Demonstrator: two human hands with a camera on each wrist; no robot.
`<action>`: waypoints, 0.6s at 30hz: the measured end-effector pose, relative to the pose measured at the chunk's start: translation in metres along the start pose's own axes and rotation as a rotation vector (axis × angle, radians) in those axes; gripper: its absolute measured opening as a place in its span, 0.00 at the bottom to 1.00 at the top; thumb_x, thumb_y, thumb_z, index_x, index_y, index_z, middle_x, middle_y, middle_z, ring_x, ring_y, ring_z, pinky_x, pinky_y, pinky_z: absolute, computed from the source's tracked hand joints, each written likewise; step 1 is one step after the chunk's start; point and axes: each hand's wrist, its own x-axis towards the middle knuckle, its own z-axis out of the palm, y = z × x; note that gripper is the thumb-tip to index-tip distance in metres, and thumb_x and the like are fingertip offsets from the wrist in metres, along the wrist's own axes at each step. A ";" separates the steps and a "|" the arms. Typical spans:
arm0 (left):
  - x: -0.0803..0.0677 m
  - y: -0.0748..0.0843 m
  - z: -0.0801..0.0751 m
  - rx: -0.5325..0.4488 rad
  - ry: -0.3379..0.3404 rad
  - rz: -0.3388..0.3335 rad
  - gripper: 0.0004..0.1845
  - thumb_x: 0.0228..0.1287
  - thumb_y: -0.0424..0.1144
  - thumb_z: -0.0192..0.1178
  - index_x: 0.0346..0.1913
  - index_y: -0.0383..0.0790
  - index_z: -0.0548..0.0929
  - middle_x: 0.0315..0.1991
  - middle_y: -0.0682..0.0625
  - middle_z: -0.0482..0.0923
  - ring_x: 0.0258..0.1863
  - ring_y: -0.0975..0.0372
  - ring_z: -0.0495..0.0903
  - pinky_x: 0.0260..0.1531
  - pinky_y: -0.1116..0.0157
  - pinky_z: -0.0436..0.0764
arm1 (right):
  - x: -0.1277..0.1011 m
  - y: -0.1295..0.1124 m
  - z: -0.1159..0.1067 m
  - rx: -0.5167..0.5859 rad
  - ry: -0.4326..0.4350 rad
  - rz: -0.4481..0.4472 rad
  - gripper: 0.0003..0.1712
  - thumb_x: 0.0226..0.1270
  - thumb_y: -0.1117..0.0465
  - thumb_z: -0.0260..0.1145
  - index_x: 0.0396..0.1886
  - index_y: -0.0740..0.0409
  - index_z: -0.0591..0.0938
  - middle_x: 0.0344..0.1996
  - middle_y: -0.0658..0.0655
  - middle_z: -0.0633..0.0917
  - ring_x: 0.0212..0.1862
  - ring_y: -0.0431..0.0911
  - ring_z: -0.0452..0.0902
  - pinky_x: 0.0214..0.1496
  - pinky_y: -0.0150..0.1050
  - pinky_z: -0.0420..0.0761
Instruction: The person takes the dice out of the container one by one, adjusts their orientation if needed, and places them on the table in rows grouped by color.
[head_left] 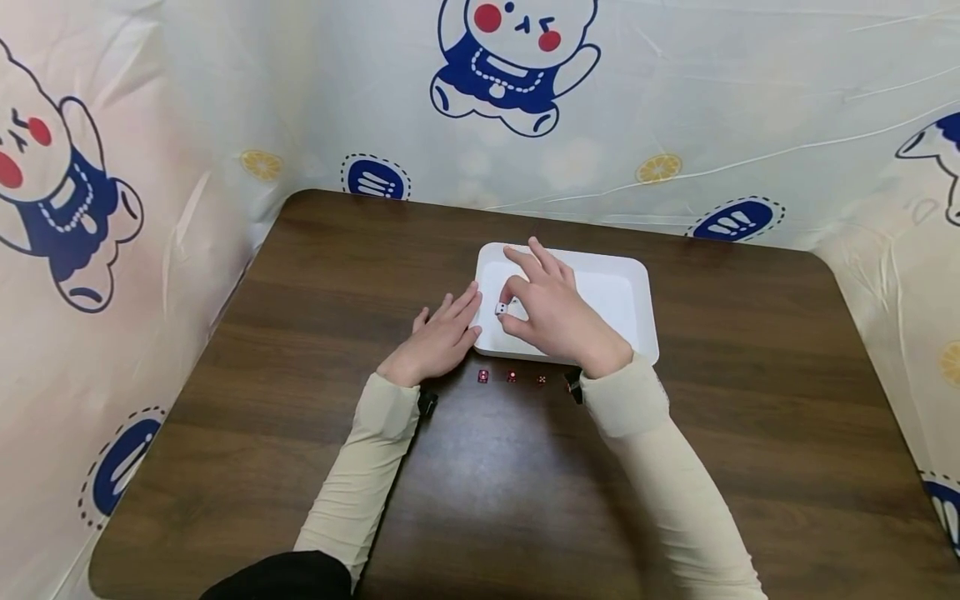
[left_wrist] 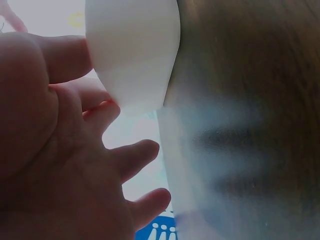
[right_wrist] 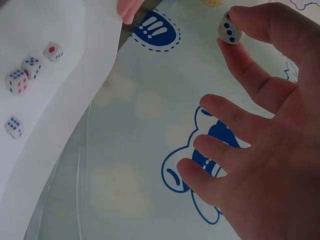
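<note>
Between thumb and index finger, my right hand pinches a white die with blue pips above the left part of a white tray. Its other fingers spread away from the die. My left hand touches the tray's left edge with extended fingers; the left wrist view shows them against the tray wall. Several white dice lie inside the tray in the right wrist view, mostly hidden by my right hand in the head view.
Several small red dice sit in a row on the brown table, just in front of the tray. One is partly hidden by the right wrist strap. A patterned curtain surrounds the table's back and sides.
</note>
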 end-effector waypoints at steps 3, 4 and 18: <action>0.001 -0.001 0.001 -0.006 -0.004 0.002 0.31 0.77 0.51 0.38 0.78 0.49 0.46 0.79 0.58 0.35 0.78 0.47 0.42 0.70 0.37 0.43 | -0.004 -0.003 0.005 0.011 -0.013 0.000 0.05 0.62 0.59 0.63 0.33 0.56 0.81 0.72 0.62 0.63 0.77 0.63 0.42 0.71 0.63 0.51; 0.001 -0.001 0.001 -0.007 -0.005 0.002 0.31 0.77 0.51 0.38 0.78 0.49 0.46 0.79 0.58 0.35 0.78 0.47 0.42 0.70 0.37 0.43 | -0.005 -0.003 0.007 0.015 -0.019 0.002 0.05 0.62 0.59 0.63 0.34 0.56 0.81 0.72 0.62 0.63 0.77 0.63 0.42 0.71 0.63 0.52; 0.003 -0.003 0.002 -0.022 -0.011 0.006 0.33 0.77 0.52 0.40 0.78 0.50 0.45 0.79 0.59 0.34 0.78 0.47 0.41 0.70 0.37 0.44 | -0.028 -0.007 0.032 0.071 -0.075 0.022 0.07 0.62 0.58 0.64 0.36 0.56 0.82 0.74 0.59 0.62 0.77 0.61 0.45 0.70 0.64 0.56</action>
